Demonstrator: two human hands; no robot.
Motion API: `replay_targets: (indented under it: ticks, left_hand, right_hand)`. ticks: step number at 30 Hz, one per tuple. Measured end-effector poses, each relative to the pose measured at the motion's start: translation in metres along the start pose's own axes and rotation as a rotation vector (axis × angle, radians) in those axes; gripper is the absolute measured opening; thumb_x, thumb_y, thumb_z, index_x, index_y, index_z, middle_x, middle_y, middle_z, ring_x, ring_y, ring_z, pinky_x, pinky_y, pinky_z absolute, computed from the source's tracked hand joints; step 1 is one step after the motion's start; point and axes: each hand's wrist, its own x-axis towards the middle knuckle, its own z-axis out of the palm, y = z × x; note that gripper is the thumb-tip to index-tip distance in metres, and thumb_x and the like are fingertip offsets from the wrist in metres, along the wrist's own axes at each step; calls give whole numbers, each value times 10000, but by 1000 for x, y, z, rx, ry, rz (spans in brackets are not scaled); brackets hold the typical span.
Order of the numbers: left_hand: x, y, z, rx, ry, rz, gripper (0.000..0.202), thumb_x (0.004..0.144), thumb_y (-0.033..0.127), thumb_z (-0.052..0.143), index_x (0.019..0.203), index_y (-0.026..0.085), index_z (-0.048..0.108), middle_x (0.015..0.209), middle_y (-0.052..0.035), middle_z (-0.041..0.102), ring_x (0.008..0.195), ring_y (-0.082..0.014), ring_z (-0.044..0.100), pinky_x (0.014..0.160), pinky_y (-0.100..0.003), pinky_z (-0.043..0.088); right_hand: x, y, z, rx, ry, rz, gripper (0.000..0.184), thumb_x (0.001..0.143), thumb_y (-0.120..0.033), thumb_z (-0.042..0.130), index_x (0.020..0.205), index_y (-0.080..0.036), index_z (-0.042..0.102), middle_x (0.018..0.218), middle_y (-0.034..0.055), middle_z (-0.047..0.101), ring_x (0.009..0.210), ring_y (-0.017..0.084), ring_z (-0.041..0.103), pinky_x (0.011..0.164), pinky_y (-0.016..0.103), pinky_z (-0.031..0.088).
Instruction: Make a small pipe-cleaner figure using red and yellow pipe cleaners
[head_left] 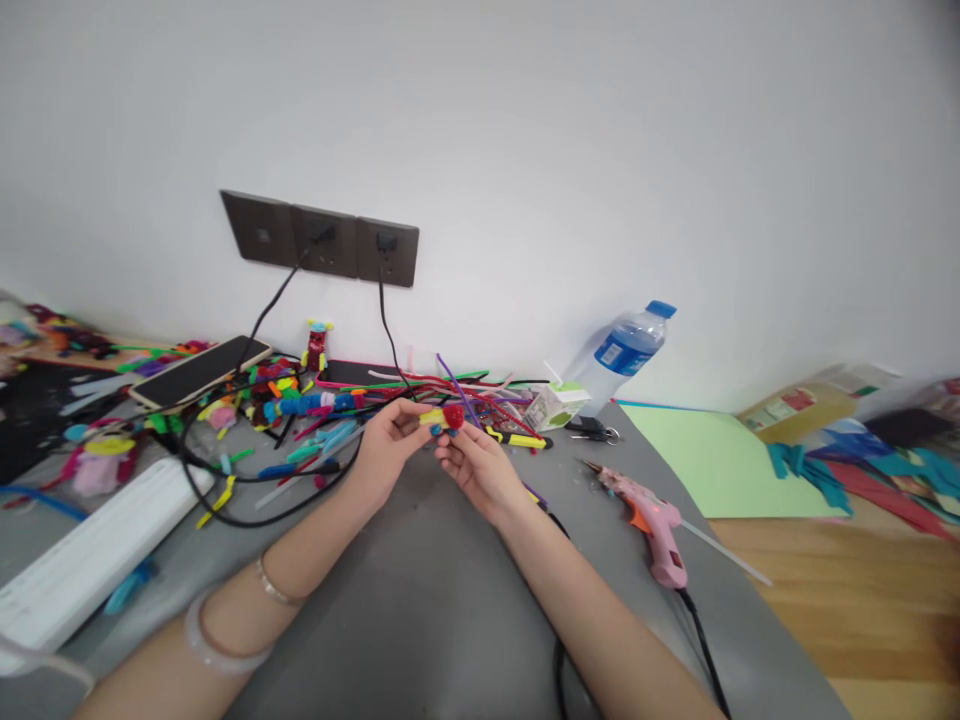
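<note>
Nearest: bare grey bench (405,620), left of the glue gun (660,535), which serves as reference. White power strip (97,560) far to the gun's left, across the bench. Gun lies on its side, nozzle pointing away and leftward, glue stick protruding from its rear.

Grip: left hand (382,450) pinches the yellow end of a small yellow-and-red piece (453,416) between thumb and forefinger; right hand (484,470) pinches at its red end. Piece is held up off the bench, left of the gun and slightly beyond it. Blue spots at the fingertips: part of piece or nails, cannot tell.

Handling (judgement): piece looks soft, so pinch lightly at the ends, leaving the middle visible; steady with one hand, make small adjustments with the other. Keep wrists clear of the nozzle, possibly hot.

Beyond the gun: keys (596,431), then bottle (626,345). Beyond and left: bundled pipe cleaners (457,383). Farthest: wall sockets (322,240), well left of the gun.
</note>
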Motion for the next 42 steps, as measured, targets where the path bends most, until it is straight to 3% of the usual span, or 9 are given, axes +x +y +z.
replay_targets:
  ticks: [7,17,23,30,36,42]
  left_hand:
    - [-6,-1,4,151,-5,169,202,698,231,756,793,181,585,803,-3,641,806,-158,645,750,-279,521]
    - [-11,7,5,404,16,223,156,712,179,690,777,194,548,773,16,565,724,-136,565,650,-231,473]
    - [-9,8,5,425,3,221,160,719,155,669,811,201,547,785,15,588,730,-139,570,636,-228,458]
    - [-7,7,2,507,-39,241,226,764,140,657,980,204,638,957,-38,694,880,-180,637,724,-269,479]
    - [-5,4,1,357,-86,184,241,774,167,658,1015,185,660,1057,-67,695,960,-191,641,804,-281,494]
    - [-3,1,0,176,-209,72,266,787,281,681,1021,159,652,1010,-80,693,910,-187,652,827,-291,507]
  right_hand:
    - [-1,8,8,-23,60,-86,375,596,-440,860,780,-193,647,698,-14,635,603,92,565,561,202,434]
    - [-1,12,5,-125,84,-125,356,621,-470,826,802,-207,668,697,-7,624,582,111,507,569,237,415]
    - [0,9,4,-132,94,-140,358,602,-472,841,770,-201,679,678,-10,615,578,107,501,566,234,405]
    - [2,7,1,-212,107,-209,320,648,-462,811,784,-205,675,655,-20,596,575,112,499,580,241,405]
    - [8,-5,-12,-368,49,-291,318,721,-500,757,828,-209,688,652,-20,607,591,118,518,585,236,409]
    - [14,-29,-33,-621,-11,-436,257,786,-459,701,836,-207,715,762,15,670,652,149,558,628,277,453]
